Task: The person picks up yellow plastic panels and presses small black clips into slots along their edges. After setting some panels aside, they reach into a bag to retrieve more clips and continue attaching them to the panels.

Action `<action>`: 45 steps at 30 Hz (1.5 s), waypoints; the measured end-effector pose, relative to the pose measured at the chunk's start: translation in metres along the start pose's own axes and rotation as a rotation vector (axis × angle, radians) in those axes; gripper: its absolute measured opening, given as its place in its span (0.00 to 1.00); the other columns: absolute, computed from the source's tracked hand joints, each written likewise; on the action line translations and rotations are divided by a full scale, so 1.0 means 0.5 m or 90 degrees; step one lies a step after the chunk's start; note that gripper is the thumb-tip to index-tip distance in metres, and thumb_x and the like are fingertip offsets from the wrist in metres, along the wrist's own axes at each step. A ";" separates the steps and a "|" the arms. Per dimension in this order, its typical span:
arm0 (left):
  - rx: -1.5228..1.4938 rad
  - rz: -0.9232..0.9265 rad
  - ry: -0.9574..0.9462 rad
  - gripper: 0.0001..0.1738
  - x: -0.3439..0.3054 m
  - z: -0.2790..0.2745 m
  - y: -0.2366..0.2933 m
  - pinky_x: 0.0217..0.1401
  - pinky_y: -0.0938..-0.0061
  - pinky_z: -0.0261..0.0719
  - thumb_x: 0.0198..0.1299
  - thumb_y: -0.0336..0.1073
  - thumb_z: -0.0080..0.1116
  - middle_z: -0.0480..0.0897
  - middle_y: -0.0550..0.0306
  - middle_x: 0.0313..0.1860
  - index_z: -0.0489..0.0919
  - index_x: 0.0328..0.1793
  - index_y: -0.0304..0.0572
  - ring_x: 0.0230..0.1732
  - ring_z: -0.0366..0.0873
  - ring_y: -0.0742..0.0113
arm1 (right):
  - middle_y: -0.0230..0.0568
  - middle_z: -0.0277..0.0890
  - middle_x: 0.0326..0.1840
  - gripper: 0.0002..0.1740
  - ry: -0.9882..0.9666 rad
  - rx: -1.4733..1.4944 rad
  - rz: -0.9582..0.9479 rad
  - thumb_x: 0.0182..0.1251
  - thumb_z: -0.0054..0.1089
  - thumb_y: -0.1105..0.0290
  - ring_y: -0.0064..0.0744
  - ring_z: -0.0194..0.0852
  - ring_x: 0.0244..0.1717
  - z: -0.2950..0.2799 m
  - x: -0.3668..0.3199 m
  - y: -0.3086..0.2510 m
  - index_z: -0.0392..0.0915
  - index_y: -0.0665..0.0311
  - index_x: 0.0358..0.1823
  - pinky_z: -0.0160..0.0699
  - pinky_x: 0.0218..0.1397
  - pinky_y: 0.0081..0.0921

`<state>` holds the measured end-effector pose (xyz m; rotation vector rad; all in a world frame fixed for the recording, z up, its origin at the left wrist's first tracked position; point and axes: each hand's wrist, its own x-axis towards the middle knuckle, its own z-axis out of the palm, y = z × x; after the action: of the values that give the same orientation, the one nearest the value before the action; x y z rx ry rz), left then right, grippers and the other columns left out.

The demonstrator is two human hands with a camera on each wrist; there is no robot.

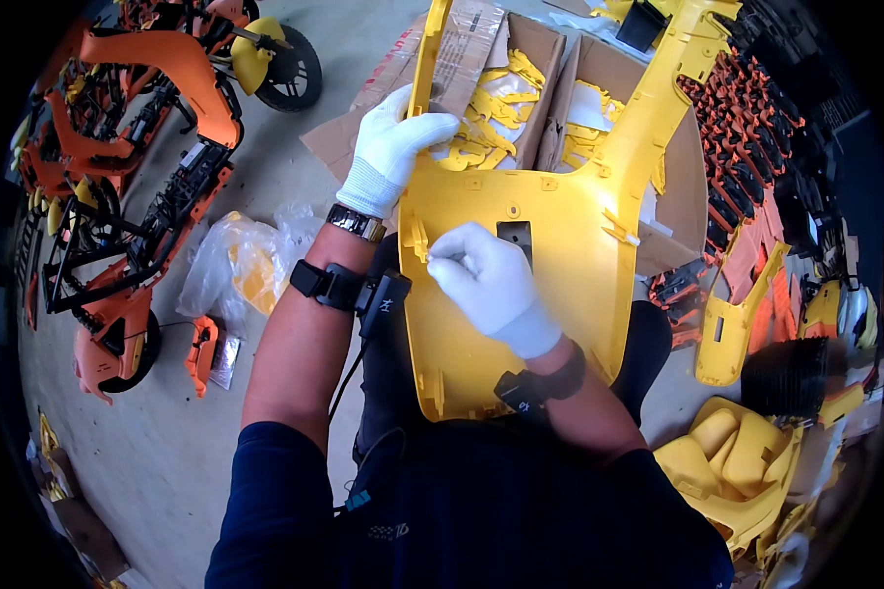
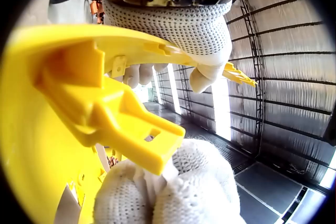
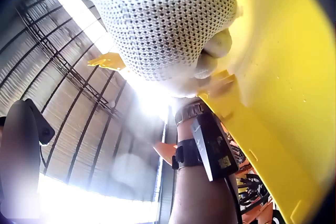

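Observation:
A large yellow plastic body panel point(image 1: 521, 314) lies across the person's lap, its hollow inner side up and two long arms pointing away. The white-gloved left hand point(image 1: 391, 147) grips its rim at the base of the left arm, with the thumb on one side and fingers on the other point(image 2: 199, 77). At the left edge, a raised yellow tab point(image 2: 139, 129) with a small slot stands out from the panel. The gloved right hand point(image 1: 486, 280) pinches a small white piece point(image 2: 169, 172) right at the end of this tab. Most of that piece is hidden by the fingertips.
Two cardboard boxes point(image 1: 552, 93) of small yellow parts stand beyond the panel. Orange scooter frames point(image 1: 172, 147) are at left, near a clear plastic bag point(image 1: 211, 280). Yellow covers point(image 1: 727, 456) are piled at lower right, with rows of orange parts point(image 1: 742, 147) above.

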<state>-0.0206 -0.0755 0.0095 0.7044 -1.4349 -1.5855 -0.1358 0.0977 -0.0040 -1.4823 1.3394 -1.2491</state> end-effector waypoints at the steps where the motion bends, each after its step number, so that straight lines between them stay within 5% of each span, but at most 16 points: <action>1: 0.001 0.002 -0.003 0.28 0.001 0.002 0.000 0.51 0.71 0.83 0.59 0.37 0.65 0.82 0.56 0.45 0.73 0.64 0.31 0.44 0.81 0.69 | 0.40 0.81 0.33 0.05 -0.007 -0.025 -0.015 0.68 0.63 0.76 0.23 0.77 0.31 -0.005 0.000 -0.007 0.79 0.68 0.42 0.77 0.38 0.23; 5: -0.023 0.042 0.037 0.30 0.006 0.010 -0.013 0.37 0.81 0.77 0.56 0.39 0.70 0.84 0.58 0.36 0.77 0.61 0.27 0.33 0.79 0.77 | 0.45 0.81 0.32 0.05 -0.004 -0.057 -0.079 0.67 0.64 0.75 0.33 0.80 0.31 -0.001 0.005 -0.011 0.78 0.68 0.41 0.78 0.37 0.27; 8: 0.002 0.047 0.040 0.31 0.009 0.016 -0.012 0.39 0.80 0.78 0.56 0.39 0.71 0.84 0.58 0.37 0.77 0.62 0.26 0.34 0.79 0.77 | 0.47 0.81 0.33 0.07 -0.060 -0.131 -0.140 0.67 0.64 0.74 0.38 0.82 0.33 -0.011 0.021 -0.029 0.77 0.69 0.42 0.79 0.38 0.29; 14: 0.025 0.038 0.033 0.31 0.005 0.020 -0.005 0.43 0.79 0.79 0.56 0.40 0.71 0.84 0.57 0.39 0.77 0.62 0.26 0.38 0.80 0.76 | 0.40 0.81 0.38 0.15 -0.125 0.033 0.101 0.65 0.67 0.70 0.26 0.81 0.41 -0.018 0.041 -0.030 0.75 0.70 0.49 0.80 0.46 0.26; 17: 0.034 0.024 0.048 0.31 0.008 0.016 -0.010 0.43 0.79 0.79 0.57 0.40 0.71 0.84 0.58 0.39 0.77 0.62 0.26 0.38 0.80 0.76 | 0.39 0.80 0.34 0.12 -0.089 0.046 0.000 0.67 0.67 0.72 0.23 0.79 0.38 -0.006 0.047 0.006 0.75 0.69 0.46 0.79 0.44 0.24; 20: 0.043 0.044 0.040 0.31 0.008 0.026 -0.007 0.43 0.79 0.80 0.57 0.41 0.71 0.84 0.58 0.38 0.77 0.62 0.26 0.37 0.80 0.76 | 0.39 0.80 0.35 0.12 -0.113 0.001 0.066 0.68 0.67 0.73 0.23 0.79 0.40 -0.017 0.041 -0.023 0.75 0.70 0.47 0.79 0.45 0.24; 23: 0.061 0.019 0.042 0.31 0.006 0.019 0.002 0.43 0.80 0.80 0.57 0.41 0.71 0.84 0.57 0.38 0.77 0.62 0.27 0.38 0.81 0.76 | 0.39 0.79 0.36 0.14 -0.087 0.101 0.011 0.69 0.66 0.69 0.23 0.78 0.40 -0.003 0.038 0.012 0.74 0.71 0.47 0.78 0.44 0.22; 26: 0.039 0.038 0.035 0.28 0.003 0.016 0.001 0.41 0.79 0.80 0.58 0.40 0.70 0.84 0.58 0.38 0.79 0.61 0.29 0.37 0.81 0.76 | 0.41 0.77 0.40 0.13 -0.090 0.067 0.172 0.69 0.61 0.71 0.23 0.75 0.36 -0.043 0.011 -0.008 0.73 0.72 0.49 0.76 0.39 0.19; 29: 0.030 0.031 0.053 0.26 0.004 0.003 0.000 0.42 0.77 0.81 0.58 0.39 0.69 0.84 0.57 0.38 0.80 0.60 0.33 0.36 0.82 0.73 | 0.42 0.75 0.43 0.16 -0.113 0.334 0.348 0.65 0.54 0.76 0.22 0.71 0.31 -0.091 -0.067 0.052 0.72 0.72 0.54 0.72 0.33 0.18; 33: 0.056 0.013 0.032 0.26 0.026 -0.005 -0.019 0.44 0.70 0.84 0.63 0.40 0.62 0.86 0.52 0.44 0.78 0.65 0.36 0.39 0.85 0.64 | 0.43 0.74 0.46 0.24 -0.173 0.423 0.496 0.60 0.49 0.81 0.20 0.67 0.28 -0.115 -0.157 0.058 0.70 0.75 0.60 0.67 0.26 0.16; 41: -0.063 0.023 -0.052 0.28 0.087 -0.010 -0.003 0.48 0.68 0.84 0.65 0.41 0.61 0.85 0.48 0.47 0.74 0.67 0.31 0.41 0.84 0.62 | 0.40 0.81 0.36 0.18 -0.203 0.249 0.394 0.75 0.49 0.70 0.16 0.65 0.20 -0.117 -0.247 0.016 0.72 0.71 0.61 0.65 0.23 0.18; 45: 0.129 0.040 0.053 0.25 0.090 -0.006 0.034 0.46 0.69 0.84 0.63 0.38 0.63 0.85 0.50 0.43 0.77 0.63 0.31 0.40 0.84 0.64 | 0.37 0.80 0.32 0.17 -0.177 0.193 0.395 0.75 0.50 0.66 0.18 0.66 0.20 -0.122 -0.246 0.016 0.76 0.67 0.58 0.66 0.26 0.19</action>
<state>-0.0356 -0.1158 0.0318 0.8252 -1.5540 -1.3595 -0.1930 0.2220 -0.0186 -0.8860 1.2220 -0.7663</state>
